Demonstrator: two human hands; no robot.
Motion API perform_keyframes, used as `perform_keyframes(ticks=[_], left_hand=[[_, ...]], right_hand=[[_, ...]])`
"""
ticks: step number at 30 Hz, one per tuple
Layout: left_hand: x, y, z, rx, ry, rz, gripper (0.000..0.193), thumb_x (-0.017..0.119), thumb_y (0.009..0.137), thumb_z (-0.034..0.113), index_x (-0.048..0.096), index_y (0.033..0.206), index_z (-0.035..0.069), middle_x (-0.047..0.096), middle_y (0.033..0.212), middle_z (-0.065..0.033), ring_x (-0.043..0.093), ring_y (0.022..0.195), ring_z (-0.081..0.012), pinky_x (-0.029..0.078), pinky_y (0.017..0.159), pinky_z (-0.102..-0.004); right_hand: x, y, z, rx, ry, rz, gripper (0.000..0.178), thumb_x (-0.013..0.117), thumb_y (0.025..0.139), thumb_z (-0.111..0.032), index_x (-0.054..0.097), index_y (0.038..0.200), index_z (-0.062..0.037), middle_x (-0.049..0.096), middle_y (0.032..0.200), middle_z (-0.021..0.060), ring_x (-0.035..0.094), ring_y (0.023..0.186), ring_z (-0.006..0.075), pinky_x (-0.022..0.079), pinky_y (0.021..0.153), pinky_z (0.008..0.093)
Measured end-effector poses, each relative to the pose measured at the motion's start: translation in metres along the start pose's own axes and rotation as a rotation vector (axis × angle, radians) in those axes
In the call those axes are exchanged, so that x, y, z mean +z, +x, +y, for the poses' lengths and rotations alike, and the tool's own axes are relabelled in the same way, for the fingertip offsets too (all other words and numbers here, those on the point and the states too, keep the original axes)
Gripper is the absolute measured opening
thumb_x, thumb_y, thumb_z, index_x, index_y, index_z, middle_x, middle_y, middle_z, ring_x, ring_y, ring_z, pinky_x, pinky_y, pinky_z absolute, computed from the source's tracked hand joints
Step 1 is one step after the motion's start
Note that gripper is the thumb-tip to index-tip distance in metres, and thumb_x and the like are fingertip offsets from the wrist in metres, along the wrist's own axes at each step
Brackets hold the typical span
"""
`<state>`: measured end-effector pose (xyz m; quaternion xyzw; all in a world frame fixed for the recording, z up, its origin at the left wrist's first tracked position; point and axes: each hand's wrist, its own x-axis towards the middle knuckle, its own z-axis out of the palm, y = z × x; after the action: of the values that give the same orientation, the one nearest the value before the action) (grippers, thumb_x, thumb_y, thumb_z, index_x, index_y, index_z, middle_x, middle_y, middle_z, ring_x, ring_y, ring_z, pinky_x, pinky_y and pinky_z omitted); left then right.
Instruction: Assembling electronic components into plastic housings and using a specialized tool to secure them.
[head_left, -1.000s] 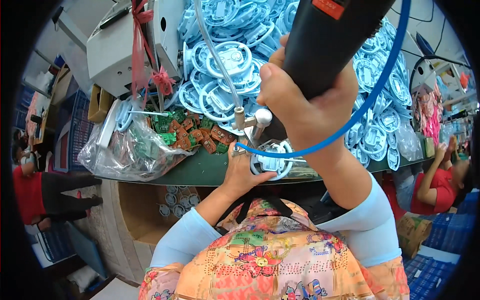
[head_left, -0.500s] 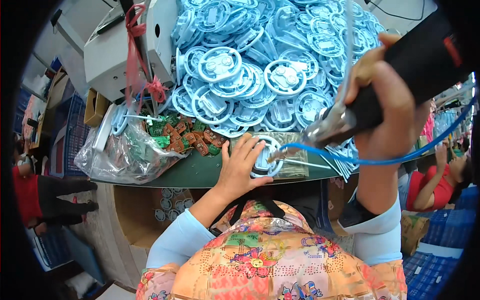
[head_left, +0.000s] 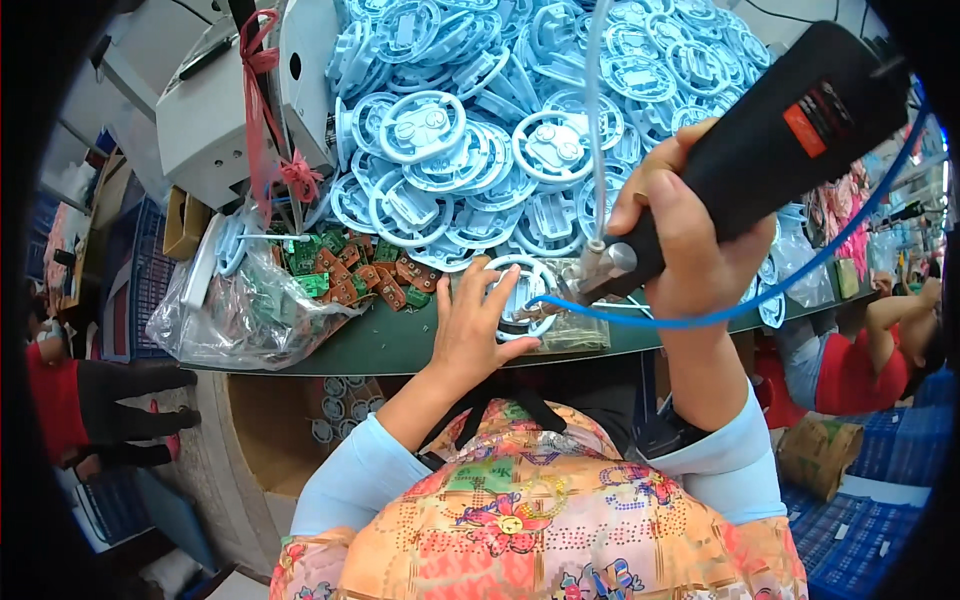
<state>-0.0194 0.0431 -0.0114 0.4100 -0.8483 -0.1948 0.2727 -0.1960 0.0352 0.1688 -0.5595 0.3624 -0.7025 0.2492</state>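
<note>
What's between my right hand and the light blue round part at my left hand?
The black tool in your right hand: its metal front end points at the round part, with the blue hose curving alongside. Nothing else visibly intervenes.

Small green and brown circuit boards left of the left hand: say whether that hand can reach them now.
Probably yes: the circuit boards lie close by the left hand, with nothing seen blocking the way; but it would likely have to let go of the round light-blue plastic part.
</note>
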Motion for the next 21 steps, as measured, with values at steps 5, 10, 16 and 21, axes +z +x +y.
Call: perform_keyframes(ticks=[5,10,16,21], left_hand=[[-0.004,0.000,-0.004,0.020,-0.003,0.011,0.095,0.092,0.058,0.033,0.049,0.139,0.008,0.049,0.125,-0.0122,0.040,0.133,-0.0341,0.028,0.103,-0.0617],[0.005,-0.006,-0.006,-0.001,-0.015,0.061,0.100,0.091,0.058,0.034,0.043,0.141,0.004,0.047,0.138,-0.0146,0.039,0.136,-0.0329,0.026,0.107,-0.0597],[0.004,-0.001,-0.013,-0.013,-0.179,0.006,0.098,0.089,0.060,0.040,0.045,0.141,0.006,0.047,0.138,-0.0120,0.039,0.137,-0.0327,0.025,0.108,-0.0614],[0.008,-0.005,-0.018,-0.131,-0.313,-0.139,0.091,0.083,0.065,0.047,0.048,0.139,0.008,0.048,0.136,-0.0089,0.035,0.138,-0.0326,0.024,0.105,-0.0653]], right_hand=[[0.004,0.009,0.001,0.015,-0.079,-0.083,0.036,0.061,0.085,0.000,0.050,0.118,0.0069,0.059,0.077,0.0095,0.060,0.061,0.0169,0.050,0.061,0.0299],[0.010,0.026,-0.041,-0.043,0.015,-0.112,0.038,0.059,0.087,-0.007,0.050,0.120,0.0088,0.060,0.076,0.0114,0.060,0.060,0.0175,0.050,0.058,0.0296],[0.028,0.006,-0.018,-0.019,0.003,-0.182,0.042,0.063,0.084,0.001,0.049,0.123,0.0069,0.060,0.078,0.0109,0.062,0.063,0.0169,0.050,0.060,0.0282],[0.032,-0.005,-0.004,-0.017,-0.051,-0.185,0.041,0.062,0.084,0.002,0.049,0.123,0.0065,0.060,0.079,0.0101,0.062,0.063,0.0158,0.050,0.060,0.0277]])
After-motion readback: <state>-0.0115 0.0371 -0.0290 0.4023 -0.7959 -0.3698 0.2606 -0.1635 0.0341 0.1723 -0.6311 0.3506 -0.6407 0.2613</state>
